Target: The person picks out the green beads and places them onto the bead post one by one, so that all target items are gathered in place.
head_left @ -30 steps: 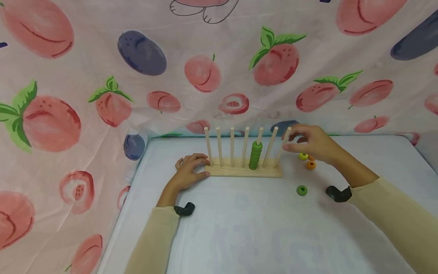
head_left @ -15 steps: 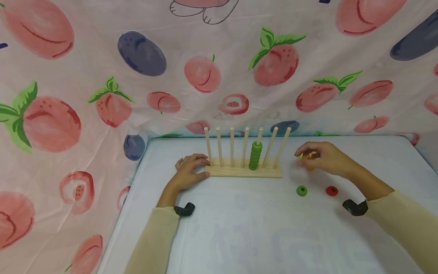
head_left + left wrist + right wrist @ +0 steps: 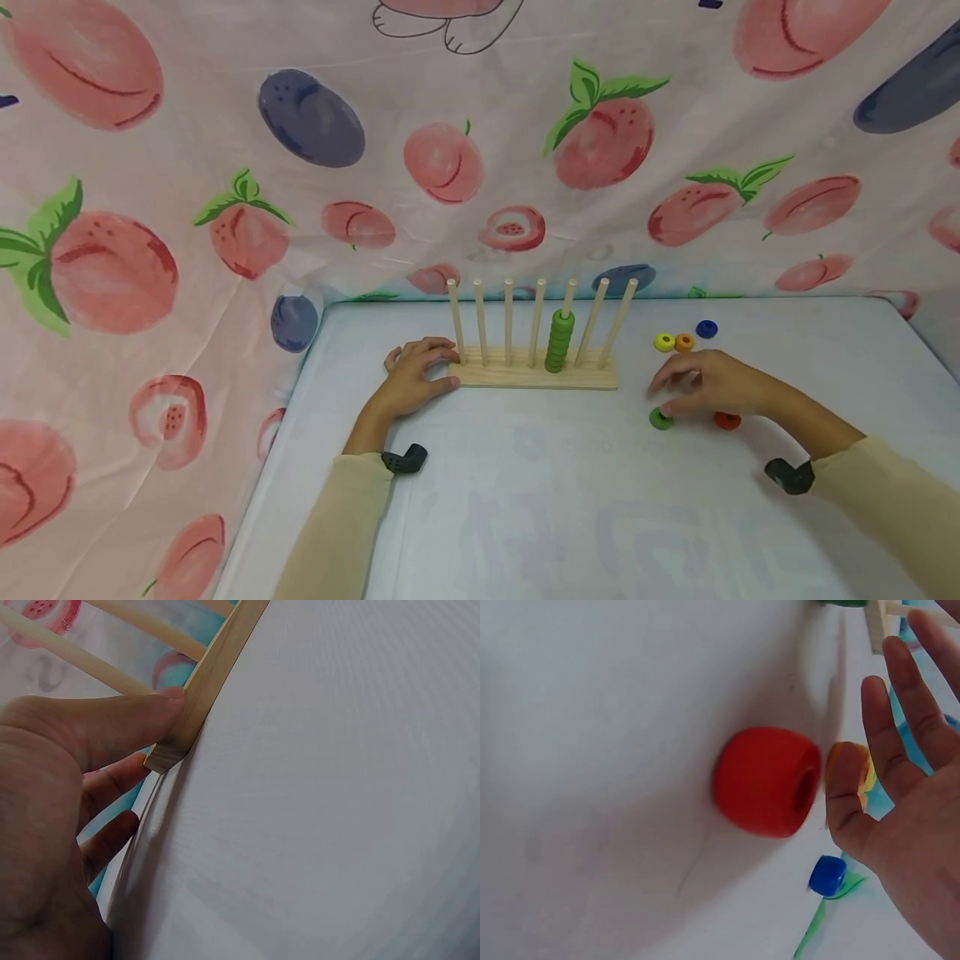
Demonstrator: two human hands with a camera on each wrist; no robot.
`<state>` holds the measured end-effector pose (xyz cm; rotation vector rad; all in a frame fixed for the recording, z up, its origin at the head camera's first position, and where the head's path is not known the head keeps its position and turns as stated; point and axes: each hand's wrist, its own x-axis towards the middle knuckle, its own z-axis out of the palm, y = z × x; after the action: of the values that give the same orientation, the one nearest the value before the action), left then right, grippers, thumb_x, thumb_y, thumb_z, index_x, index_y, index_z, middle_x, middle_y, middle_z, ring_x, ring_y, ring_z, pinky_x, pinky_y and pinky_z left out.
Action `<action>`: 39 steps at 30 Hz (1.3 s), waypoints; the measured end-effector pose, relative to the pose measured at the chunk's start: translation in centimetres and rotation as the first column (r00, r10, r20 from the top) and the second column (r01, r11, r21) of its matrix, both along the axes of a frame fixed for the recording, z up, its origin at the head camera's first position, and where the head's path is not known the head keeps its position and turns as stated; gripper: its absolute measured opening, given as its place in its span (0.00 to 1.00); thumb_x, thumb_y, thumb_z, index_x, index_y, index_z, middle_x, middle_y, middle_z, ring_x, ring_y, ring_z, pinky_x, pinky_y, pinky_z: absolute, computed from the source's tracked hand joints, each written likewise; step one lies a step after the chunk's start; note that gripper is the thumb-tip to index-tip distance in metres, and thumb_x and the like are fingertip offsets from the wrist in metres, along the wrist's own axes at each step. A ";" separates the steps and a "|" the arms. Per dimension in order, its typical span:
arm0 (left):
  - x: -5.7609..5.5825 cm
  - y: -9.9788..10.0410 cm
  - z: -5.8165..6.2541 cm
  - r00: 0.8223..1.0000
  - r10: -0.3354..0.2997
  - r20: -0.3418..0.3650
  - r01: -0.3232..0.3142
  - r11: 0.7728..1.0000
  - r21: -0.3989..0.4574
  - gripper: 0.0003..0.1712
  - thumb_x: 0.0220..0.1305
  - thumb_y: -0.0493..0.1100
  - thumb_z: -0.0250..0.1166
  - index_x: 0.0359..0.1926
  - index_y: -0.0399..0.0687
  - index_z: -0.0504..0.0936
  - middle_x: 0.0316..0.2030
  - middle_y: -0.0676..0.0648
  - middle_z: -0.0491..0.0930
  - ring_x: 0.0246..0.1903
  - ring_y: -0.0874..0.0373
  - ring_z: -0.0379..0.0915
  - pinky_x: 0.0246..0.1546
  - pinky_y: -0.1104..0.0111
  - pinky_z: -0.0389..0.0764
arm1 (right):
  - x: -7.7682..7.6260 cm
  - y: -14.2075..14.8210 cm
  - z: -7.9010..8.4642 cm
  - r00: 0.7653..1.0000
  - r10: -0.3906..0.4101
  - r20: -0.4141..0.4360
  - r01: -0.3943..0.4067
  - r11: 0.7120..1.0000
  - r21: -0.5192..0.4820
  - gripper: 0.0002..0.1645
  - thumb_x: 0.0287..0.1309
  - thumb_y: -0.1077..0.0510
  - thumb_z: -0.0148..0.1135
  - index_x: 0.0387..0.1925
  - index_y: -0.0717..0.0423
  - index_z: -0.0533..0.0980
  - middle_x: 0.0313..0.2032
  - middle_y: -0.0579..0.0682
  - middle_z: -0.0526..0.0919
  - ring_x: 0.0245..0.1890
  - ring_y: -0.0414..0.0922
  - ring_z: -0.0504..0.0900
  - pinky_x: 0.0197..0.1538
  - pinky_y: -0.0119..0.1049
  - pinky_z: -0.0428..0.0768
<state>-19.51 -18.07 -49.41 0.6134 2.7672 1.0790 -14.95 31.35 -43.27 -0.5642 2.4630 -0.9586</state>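
In the head view a wooden peg rack (image 3: 534,377) stands on the table, several upright pegs along its base. One peg carries a stack of green beads (image 3: 559,342). My left hand (image 3: 411,377) grips the rack's left end, thumb on the front edge of the base (image 3: 214,671) and fingers behind. My right hand (image 3: 716,385) hovers low on the right, fingers loosely bent, thumb tip at a loose green bead (image 3: 661,420); whether it touches is unclear. A red bead (image 3: 761,782) lies beneath that hand, partly hidden in the head view.
Behind the right hand lie a yellow bead (image 3: 663,342), an orange bead (image 3: 684,342) and a blue bead (image 3: 707,329). White cloth (image 3: 525,500) covers the table. A fruit-print curtain (image 3: 420,92) hangs along the back and left.
My right hand has moved from the rightmost peg to the right, past the yellow and orange beads, then toward me to the loose green bead. The left hand and rack have stayed put.
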 end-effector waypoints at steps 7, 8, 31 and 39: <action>0.0 -0.1 0.0 1.000 -0.002 0.004 0.002 1.000 0.004 0.18 0.64 0.53 0.72 0.54 0.61 0.84 0.67 0.53 0.72 0.71 0.45 0.58 0.71 0.38 0.31 | 0.1 0.3 -0.7 0.997 0.071 0.012 -0.071 0.997 0.019 0.20 0.51 0.44 0.79 0.47 0.38 0.85 0.46 0.41 0.85 0.47 0.42 0.78 0.50 0.34 0.76; 0.0 -0.1 0.0 1.000 -0.002 0.004 0.002 1.000 0.005 0.18 0.64 0.53 0.72 0.54 0.61 0.85 0.67 0.53 0.73 0.71 0.45 0.58 0.70 0.38 0.31 | 0.1 0.3 -0.8 0.997 0.079 0.016 -0.079 0.997 0.017 0.20 0.51 0.45 0.79 0.47 0.38 0.85 0.46 0.41 0.84 0.47 0.42 0.78 0.50 0.34 0.76; -0.1 -0.1 -0.1 1.000 0.003 -0.009 -0.003 1.000 0.005 0.18 0.63 0.53 0.73 0.53 0.61 0.85 0.67 0.53 0.73 0.71 0.45 0.58 0.70 0.38 0.31 | -0.2 0.2 -1.6 0.990 0.141 0.013 -0.142 0.984 0.106 0.18 0.52 0.42 0.78 0.46 0.30 0.84 0.48 0.36 0.82 0.52 0.38 0.74 0.59 0.45 0.73; -0.1 -0.1 -0.2 1.000 0.004 -0.001 -0.004 1.000 0.003 0.18 0.63 0.54 0.72 0.53 0.62 0.85 0.67 0.54 0.73 0.72 0.45 0.57 0.71 0.38 0.31 | -0.2 0.4 -1.5 0.992 0.113 0.047 -0.117 0.990 0.082 0.19 0.52 0.42 0.78 0.47 0.32 0.84 0.47 0.37 0.82 0.49 0.40 0.75 0.54 0.35 0.74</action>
<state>-19.63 -18.18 -49.61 0.6086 2.7697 1.0843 -15.15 31.70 -44.82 -0.6431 2.3924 -0.8092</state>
